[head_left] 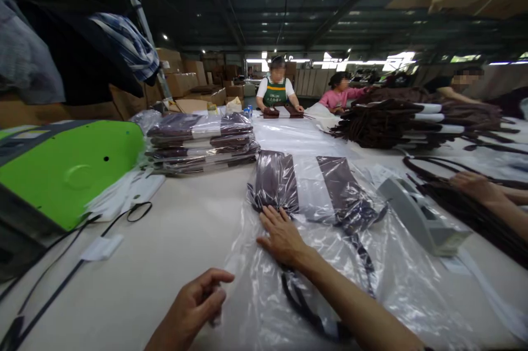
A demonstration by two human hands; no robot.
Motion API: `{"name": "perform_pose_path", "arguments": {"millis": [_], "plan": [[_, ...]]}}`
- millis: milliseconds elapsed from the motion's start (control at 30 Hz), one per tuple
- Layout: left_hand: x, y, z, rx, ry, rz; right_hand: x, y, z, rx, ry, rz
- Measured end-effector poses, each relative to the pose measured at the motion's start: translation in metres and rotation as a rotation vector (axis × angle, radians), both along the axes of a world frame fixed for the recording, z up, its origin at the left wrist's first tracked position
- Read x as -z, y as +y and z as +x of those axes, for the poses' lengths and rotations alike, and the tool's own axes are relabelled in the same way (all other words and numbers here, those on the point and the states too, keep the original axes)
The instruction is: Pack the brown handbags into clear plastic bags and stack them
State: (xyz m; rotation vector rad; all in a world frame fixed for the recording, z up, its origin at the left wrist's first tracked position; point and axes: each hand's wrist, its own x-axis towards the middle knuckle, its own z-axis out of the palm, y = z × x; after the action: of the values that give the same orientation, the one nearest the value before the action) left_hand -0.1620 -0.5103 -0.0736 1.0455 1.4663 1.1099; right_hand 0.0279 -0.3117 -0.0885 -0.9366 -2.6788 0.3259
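Note:
Flat on a clear plastic bag (pixel 408 274), my right hand (pixel 284 238) spreads its fingers at the near edge of a folded dark brown textile bundle (pixel 276 177). The bundle lies inside the plastic, with a white band (pixel 307 180) across its middle. Dark straps (pixel 301 301) trail from it toward me under the film, partly behind my right forearm. My left hand (pixel 193 304) is held over the table by the bag's left edge, its thumb and forefinger apart and the other fingers curled. Nothing shows in its grasp.
Wrapped brown bundles (pixel 202 144) are stacked beyond, left of centre. A green machine (pixel 82 169) with black cables (pixel 53 296) occupies the left. At right stand a grey dispenser (pixel 424 213), a brown textile pile (pixel 396 117) and a co-worker's hand (pixel 474 186). Other people work across the table.

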Motion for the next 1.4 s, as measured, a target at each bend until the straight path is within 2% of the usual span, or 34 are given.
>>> {"name": "perform_pose_path", "arguments": {"millis": [100, 200, 300, 367, 467, 567, 667, 733, 800, 867, 933, 1000, 1067, 1167, 1267, 1400], "plan": [[-0.032, 0.024, 0.009, 0.092, -0.027, 0.025, -0.007, 0.004, 0.001, -0.01, 0.114, -0.197], [-0.06, 0.068, 0.025, 0.163, -0.163, 0.086, -0.026, 0.01, 0.016, 0.063, 0.49, -0.614], [-0.068, 0.126, 0.046, 0.245, -0.347, 0.058, -0.05, 0.015, 0.042, 0.125, 0.872, -1.107], [-0.062, 0.164, 0.061, 0.314, -0.388, -0.008, -0.061, 0.02, 0.06, 0.157, 0.957, -1.265], [-0.041, 0.205, 0.081, 0.339, -0.356, -0.089, -0.06, 0.029, 0.074, 0.292, 0.846, -1.193], [-0.023, 0.219, 0.09, 0.316, -0.325, -0.113, -0.044, 0.037, 0.075, 0.377, 0.762, -1.112], [-0.026, 0.211, 0.08, 0.28, -0.259, -0.031, -0.03, 0.04, 0.072, 0.356, 0.799, -1.105], [-0.038, 0.203, 0.064, 0.259, -0.035, 0.12, -0.028, 0.039, 0.072, 0.353, 0.775, -1.084], [-0.052, 0.198, 0.047, 0.263, 0.264, 0.265, -0.033, 0.034, 0.071, 0.339, 0.74, -1.063], [-0.06, 0.198, 0.031, 0.328, 0.452, 0.304, -0.044, 0.027, 0.068, 0.274, 0.72, -1.049], [-0.059, 0.2, 0.018, 0.461, 0.5, 0.245, -0.059, 0.019, 0.064, 0.194, 0.703, -1.02], [-0.051, 0.203, 0.006, 0.591, 0.49, 0.141, -0.073, 0.016, 0.06, 0.158, 0.67, -0.958], [-0.04, 0.205, -0.006, 0.631, 0.467, 0.059, -0.081, 0.021, 0.059, 0.164, 0.647, -0.886], [-0.022, 0.206, -0.021, 0.53, 0.468, 0.036, -0.078, 0.044, 0.064, 0.242, 0.605, -0.746], [-0.007, 0.207, -0.026, 0.376, 0.521, 0.052, -0.061, 0.07, 0.071, 0.366, 0.473, -0.578], [0.003, 0.205, -0.018, 0.217, 0.636, 0.079, -0.037, 0.082, 0.076, 0.422, 0.4, -0.516]]}}
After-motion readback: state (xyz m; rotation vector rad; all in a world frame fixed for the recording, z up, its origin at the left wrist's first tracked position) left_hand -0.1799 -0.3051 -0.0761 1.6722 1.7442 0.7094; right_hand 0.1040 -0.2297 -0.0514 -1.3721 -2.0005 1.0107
